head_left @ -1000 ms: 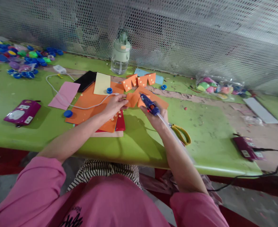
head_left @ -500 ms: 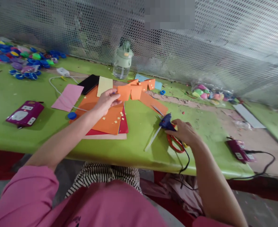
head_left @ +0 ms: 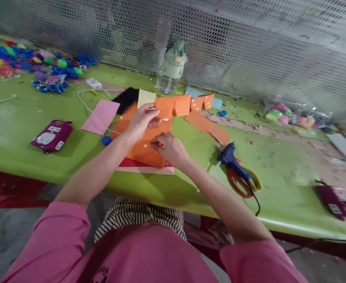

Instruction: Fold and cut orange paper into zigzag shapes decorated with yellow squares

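One glue gun now down on table, leaving my right hand free; curled grip, can't tell if holding anything. Left hand pinching folded orange card above orange sheet.

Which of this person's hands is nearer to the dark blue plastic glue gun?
Right. The right hand is to the left of the glue gun, apart from it; the left hand is farther left, holding a notched orange paper piece.
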`<state>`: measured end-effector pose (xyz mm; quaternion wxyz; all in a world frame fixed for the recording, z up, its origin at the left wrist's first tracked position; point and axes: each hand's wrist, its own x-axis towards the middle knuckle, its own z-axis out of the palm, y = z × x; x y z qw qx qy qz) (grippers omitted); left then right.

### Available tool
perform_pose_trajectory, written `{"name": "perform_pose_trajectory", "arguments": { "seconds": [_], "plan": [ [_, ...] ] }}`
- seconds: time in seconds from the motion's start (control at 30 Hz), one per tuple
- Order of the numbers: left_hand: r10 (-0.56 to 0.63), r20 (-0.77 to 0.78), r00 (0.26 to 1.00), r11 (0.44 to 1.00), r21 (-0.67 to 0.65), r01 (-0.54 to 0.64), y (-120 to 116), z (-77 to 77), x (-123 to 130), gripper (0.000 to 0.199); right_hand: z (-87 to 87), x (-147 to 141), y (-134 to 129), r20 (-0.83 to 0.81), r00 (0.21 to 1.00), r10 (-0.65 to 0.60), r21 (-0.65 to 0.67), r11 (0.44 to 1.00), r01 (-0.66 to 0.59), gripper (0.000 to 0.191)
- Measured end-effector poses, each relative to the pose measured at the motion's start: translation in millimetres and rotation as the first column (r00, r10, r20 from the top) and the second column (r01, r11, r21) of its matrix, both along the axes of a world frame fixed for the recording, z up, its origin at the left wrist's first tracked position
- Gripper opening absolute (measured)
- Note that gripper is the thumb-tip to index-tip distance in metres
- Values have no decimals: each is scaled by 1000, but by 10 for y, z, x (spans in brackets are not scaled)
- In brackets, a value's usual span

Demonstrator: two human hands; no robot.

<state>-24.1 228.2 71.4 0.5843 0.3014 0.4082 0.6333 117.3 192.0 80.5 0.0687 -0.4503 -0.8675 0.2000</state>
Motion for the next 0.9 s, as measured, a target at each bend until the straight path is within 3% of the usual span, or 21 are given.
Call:
{"name": "perform_pose_trajectory", "arguments": {
  "seconds": [0.17,0.6,0.67,0.73,0.9],
  "plan": [
    [6,-19,1000,1000,17,-6,15,-3,2,14,-18,-215,44,81,997,14,-56,998,-9,15],
    [-10,-68,998,1000,-19,9,-10,-4,21,13,17,-144,26,102,986,129,-130,985,-116,11],
    [-25,-62,998,1000,-19,24,-19,-8,35,12,80,20,22,4,997,75,-113,991,-74,12],
    [-51,-62,997,999,-9,50,-42,-18,76,11,162,243,68,-225,973,-44,-68,997,30,8],
    [-144,-109,984,990,-10,144,-165,-79,262,10,223,680,287,-608,765,-212,-94,976,196,12]
  ]
}}
